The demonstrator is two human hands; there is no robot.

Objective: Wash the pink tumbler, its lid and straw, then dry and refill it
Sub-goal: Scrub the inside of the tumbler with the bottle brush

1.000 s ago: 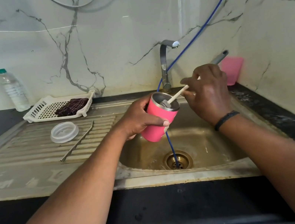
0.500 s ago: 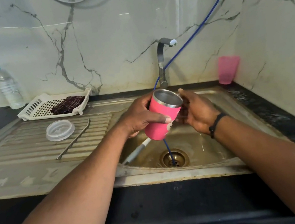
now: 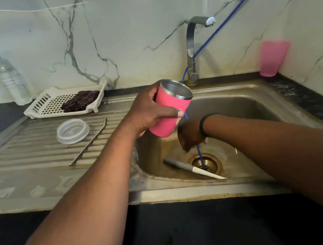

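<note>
Pink tumbler (image 3: 170,109), one, tilted with its open mouth up and to the right, gripped round its side by left hand (image 3: 150,111) above sink (image 3: 249,103); right hand (image 3: 190,136) low in the basin by one blue hose (image 3: 224,19), grip cannot be made out; one brush (image 3: 194,169) beside the drain; one clear lid (image 3: 72,130), one metal straw (image 3: 89,144) on the drainboard; one bottle (image 3: 11,80), one pink cup (image 3: 273,58), one white tray (image 3: 46,103)
</note>
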